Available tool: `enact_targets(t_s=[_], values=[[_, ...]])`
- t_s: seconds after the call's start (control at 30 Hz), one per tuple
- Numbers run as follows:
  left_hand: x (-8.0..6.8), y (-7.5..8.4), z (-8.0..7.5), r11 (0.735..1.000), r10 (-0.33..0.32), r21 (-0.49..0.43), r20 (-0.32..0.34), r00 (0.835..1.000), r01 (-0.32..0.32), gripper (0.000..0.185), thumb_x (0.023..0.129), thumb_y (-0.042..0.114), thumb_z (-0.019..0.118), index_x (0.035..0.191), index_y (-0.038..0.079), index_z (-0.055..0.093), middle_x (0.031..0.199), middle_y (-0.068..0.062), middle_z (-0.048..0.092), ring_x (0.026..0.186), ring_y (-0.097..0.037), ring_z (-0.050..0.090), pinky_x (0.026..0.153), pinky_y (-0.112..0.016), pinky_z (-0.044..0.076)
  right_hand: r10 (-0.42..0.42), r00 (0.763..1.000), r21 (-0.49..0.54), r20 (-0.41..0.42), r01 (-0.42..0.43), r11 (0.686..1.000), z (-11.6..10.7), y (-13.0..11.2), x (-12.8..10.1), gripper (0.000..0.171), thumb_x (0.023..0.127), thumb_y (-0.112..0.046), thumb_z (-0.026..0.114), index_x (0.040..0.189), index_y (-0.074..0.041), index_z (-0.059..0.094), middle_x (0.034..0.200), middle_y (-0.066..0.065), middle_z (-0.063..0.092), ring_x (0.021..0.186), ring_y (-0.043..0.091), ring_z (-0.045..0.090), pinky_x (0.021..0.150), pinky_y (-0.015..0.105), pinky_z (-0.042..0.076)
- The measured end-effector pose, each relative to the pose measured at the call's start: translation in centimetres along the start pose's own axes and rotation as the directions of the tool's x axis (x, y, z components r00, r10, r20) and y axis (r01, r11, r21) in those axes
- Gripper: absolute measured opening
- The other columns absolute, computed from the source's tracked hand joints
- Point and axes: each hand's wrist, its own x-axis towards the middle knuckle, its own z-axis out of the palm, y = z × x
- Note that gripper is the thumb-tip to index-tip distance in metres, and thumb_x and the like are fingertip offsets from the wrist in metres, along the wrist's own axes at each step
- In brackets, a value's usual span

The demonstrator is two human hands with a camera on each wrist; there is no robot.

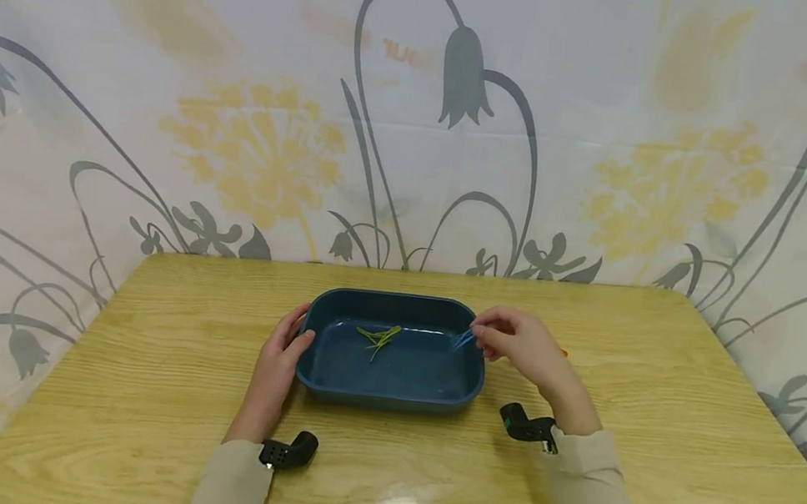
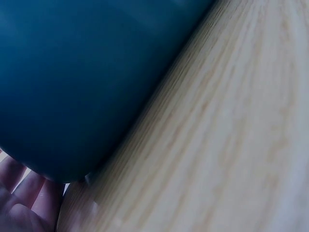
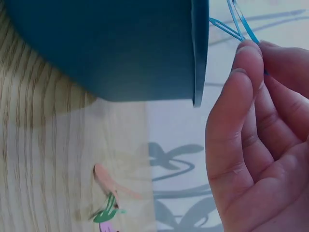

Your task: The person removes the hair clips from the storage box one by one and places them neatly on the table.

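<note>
- Head view: a blue tray (image 1: 337, 303) sits mid-table (image 1: 655, 417), holding shallow water and green leaves (image 1: 379, 338) near its centre.
- Left hand (image 1: 275, 371) rests against the tray's 9 o'clock wall, thumb up on the rim, fingers lying fairly straight along the side.
- Right hand (image 1: 524, 347) hovers at the tray's 3 o'clock rim, fingertips pinching thin blue strips (image 1: 464, 340) that point inward over the rim.
- A small orange bit (image 1: 563, 353) peeks out on the table just past the right hand, at its 3 o'clock.
- A flowered cloth (image 1: 422, 103) hangs behind the table at 12 o'clock.
- Left wrist view: the tray's dark outer wall (image 2: 87, 82) fills 10 o'clock, wood grain runs toward 3 o'clock, and fingers (image 2: 24, 193) show at 7 o'clock, touching the tray's lower edge.
- Right wrist view: fingers (image 3: 251, 116) curl at 3 o'clock, tips closed on the blue strips (image 3: 236, 21) at 1 o'clock, just beside the tray's rim (image 3: 199, 53).
- Small pink and green pieces (image 3: 108, 193) lie on the wood at 7 o'clock, apart from the tray.
</note>
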Motion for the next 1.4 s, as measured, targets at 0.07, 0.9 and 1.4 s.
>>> enact_targets(t_s=[0.07, 0.9, 1.4], values=[[-0.1, 0.0, -0.2, 1.0, -0.001, -0.006, -0.007, 1.0, 0.001, 0.043, 0.096, 0.026, 0.047, 0.139, 0.027, 0.038, 0.144, 0.0, 0.035, 0.134, -0.015, 0.029, 0.111, -0.041, 0.022, 0.029, 0.999, 0.014, -0.018, -0.029, 0.999, -0.1, 0.2, 0.1, 0.031, 0.091, -0.04, 0.053, 0.103, -0.013, 0.061, 0.087, 0.012, 0.06, 0.077, 0.026, 0.059, 0.067, 0.042, 0.048], [-1.0, -0.2, -2.5, 1.0, 0.022, -0.013, -0.1, 0.995, -0.023, 0.042, 0.096, 0.023, 0.048, 0.138, 0.024, 0.04, 0.142, -0.002, 0.039, 0.133, -0.016, 0.032, 0.11, -0.04, 0.024, 0.078, 0.988, 0.203, -0.13, -0.05, 0.978, 0.0, 2.0, 2.2, 0.038, 0.093, -0.036, 0.052, 0.107, -0.001, 0.054, 0.084, 0.015, 0.053, 0.067, 0.03, 0.057, 0.066, 0.036, 0.052], [0.7, -0.4, -0.3, 0.997, 0.067, -0.022, -0.037, 0.997, -0.068, 0.043, 0.095, 0.021, 0.05, 0.137, 0.021, 0.043, 0.14, -0.006, 0.043, 0.131, -0.021, 0.037, 0.107, -0.042, 0.029, 0.122, 0.974, 0.179, -0.189, -0.088, 0.98, -1.2, 3.5, 0.2, 0.044, 0.093, -0.035, 0.051, 0.114, 0.004, 0.051, 0.083, 0.001, 0.061, 0.066, 0.013, 0.058, 0.066, 0.031, 0.054]])
